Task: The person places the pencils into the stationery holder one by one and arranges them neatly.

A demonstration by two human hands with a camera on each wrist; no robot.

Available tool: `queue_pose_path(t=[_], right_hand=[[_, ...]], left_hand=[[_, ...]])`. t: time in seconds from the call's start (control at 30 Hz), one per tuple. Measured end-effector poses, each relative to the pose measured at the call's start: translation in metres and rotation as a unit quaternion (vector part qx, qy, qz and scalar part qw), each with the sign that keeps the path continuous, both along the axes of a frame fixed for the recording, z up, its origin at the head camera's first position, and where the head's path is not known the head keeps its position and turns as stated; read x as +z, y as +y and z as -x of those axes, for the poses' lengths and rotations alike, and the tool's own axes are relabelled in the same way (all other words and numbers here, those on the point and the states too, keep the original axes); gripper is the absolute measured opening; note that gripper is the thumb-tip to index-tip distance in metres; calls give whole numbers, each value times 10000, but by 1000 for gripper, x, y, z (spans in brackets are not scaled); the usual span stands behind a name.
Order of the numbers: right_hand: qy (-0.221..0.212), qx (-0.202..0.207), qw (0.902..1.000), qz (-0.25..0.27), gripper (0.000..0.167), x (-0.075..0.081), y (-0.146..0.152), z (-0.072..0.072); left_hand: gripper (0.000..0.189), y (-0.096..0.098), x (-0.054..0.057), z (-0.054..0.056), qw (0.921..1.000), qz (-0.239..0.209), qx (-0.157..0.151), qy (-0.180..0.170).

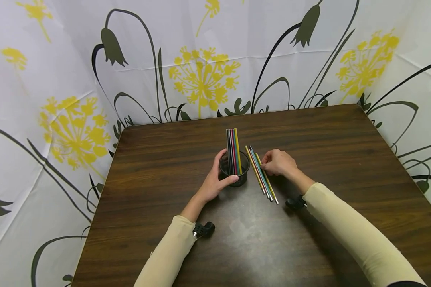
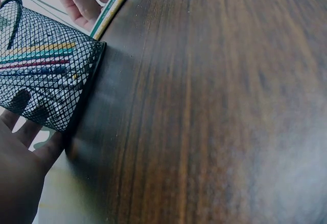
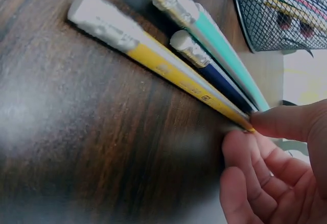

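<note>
My left hand (image 1: 212,184) holds a black mesh pencil cup (image 1: 240,181) from its left side, thumb across the near side. Several pencils (image 1: 232,145) stand upright in the cup, dark ones, a red, a teal and a yellow among them. Just right of the cup, more pencils lie side by side on the table, eraser ends toward me. My right hand (image 1: 280,162) pinches the rightmost of these, a yellow pencil (image 3: 179,78), between thumb and fingers near its far part. Against it lie a dark blue pencil (image 3: 222,80) and a teal pencil (image 3: 225,48) with white erasers.
The brown wood-grain table (image 1: 158,159) reaches back to a white curtain (image 1: 140,79) printed with yellow and grey-green flowers. A black wrist camera (image 1: 204,229) sits at my left cuff, and another wrist camera (image 1: 295,202) hangs by the right cuff, low over the table.
</note>
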State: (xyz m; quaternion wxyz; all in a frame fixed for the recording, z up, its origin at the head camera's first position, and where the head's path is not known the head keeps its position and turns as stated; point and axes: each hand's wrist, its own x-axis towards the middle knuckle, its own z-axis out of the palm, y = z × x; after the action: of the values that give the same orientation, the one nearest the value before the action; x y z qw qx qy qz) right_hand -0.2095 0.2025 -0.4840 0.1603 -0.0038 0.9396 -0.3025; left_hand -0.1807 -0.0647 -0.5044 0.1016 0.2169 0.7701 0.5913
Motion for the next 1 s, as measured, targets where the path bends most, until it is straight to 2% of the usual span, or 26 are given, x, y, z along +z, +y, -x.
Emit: queue_pose_path(t=[0.13,0.4,1.0], right_hand=[[36,-6,9996,-297,11,6,-4,-1],[-93,-59,9983,-578,15,9,-2,-1],[-129,-14,9976,-681,15,9,1,-3]], left_hand=[[86,0,0,0,10000,-35,20,15],[87,0,-1,0,10000,62,17,26],[84,0,0,1,10000,-57,-8,-71]])
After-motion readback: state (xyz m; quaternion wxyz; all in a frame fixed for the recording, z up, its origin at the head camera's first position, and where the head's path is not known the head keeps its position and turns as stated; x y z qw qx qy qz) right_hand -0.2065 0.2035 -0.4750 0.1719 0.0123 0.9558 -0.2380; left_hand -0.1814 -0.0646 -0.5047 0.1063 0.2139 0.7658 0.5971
